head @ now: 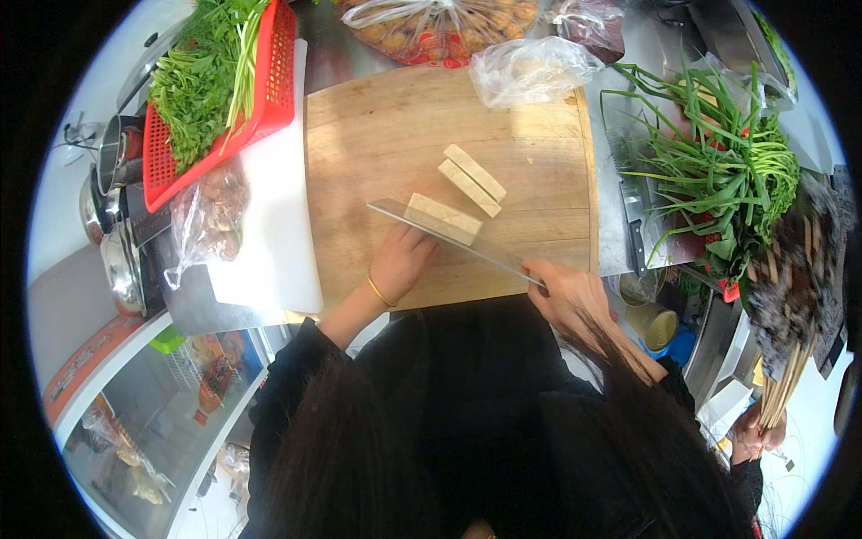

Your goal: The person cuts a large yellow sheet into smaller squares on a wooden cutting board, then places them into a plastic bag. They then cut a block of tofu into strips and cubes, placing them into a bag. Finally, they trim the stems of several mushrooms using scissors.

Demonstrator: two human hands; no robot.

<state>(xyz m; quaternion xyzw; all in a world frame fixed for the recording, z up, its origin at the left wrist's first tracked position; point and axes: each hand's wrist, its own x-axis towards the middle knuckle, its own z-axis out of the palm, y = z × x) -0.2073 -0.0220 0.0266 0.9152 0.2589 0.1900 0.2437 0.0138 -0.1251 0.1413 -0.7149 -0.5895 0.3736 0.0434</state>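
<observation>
My right hand (569,293) grips the handle of a wide-bladed kitchen knife (495,257). The blade slants up and left across the near side of a pale block (438,212), which looks like firm tofu. My left hand (403,259), with a gold-coloured bangle at the wrist, is on the near side of the blade. Its fingertips are hidden at the blade, so their contact with the block cannot be made out. Two pale strips (473,179) of the same kind lie side by side farther back on the wooden cutting board (363,148).
A red plastic basket (276,81) of leafy greens stands left, by a bagged food (212,209) and a white board (269,249). Plastic bags (532,67) line the back. Green onions (727,155) and another knife (633,229) lie right. Another person's hand (759,431) holds skewers of dark food (794,283).
</observation>
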